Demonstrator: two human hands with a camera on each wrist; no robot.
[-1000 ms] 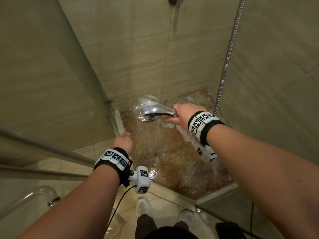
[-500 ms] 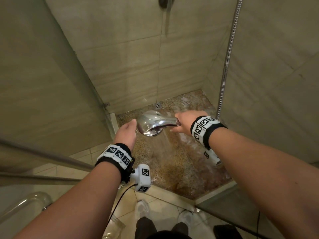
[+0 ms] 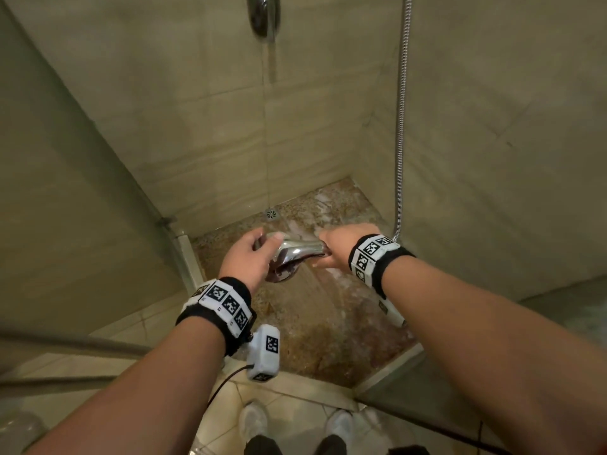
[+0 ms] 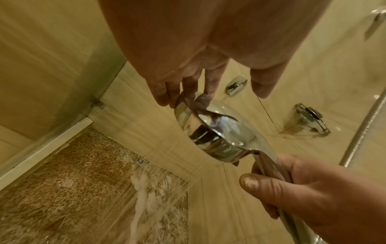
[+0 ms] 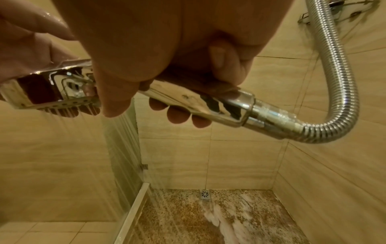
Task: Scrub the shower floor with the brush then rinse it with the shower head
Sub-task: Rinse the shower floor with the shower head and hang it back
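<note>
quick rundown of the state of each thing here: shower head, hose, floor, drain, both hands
shower head: running, spraying down at the floor
hose: joined to the handle, bent in a loop
shower floor: wet, with white foam streaks
drain: uncovered, foam trailing near it
right hand: grips the handle
left hand: fingers fairly straight, touching the head's rim

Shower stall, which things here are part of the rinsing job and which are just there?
In use:
- shower head, spraying, handle gripped by the right hand, left hand touching its rim
- metal hose
- shower floor, wet with foam
- floor drain

Just there:
- wall fixture
- wire rack
- glass panel
- white shoes
</note>
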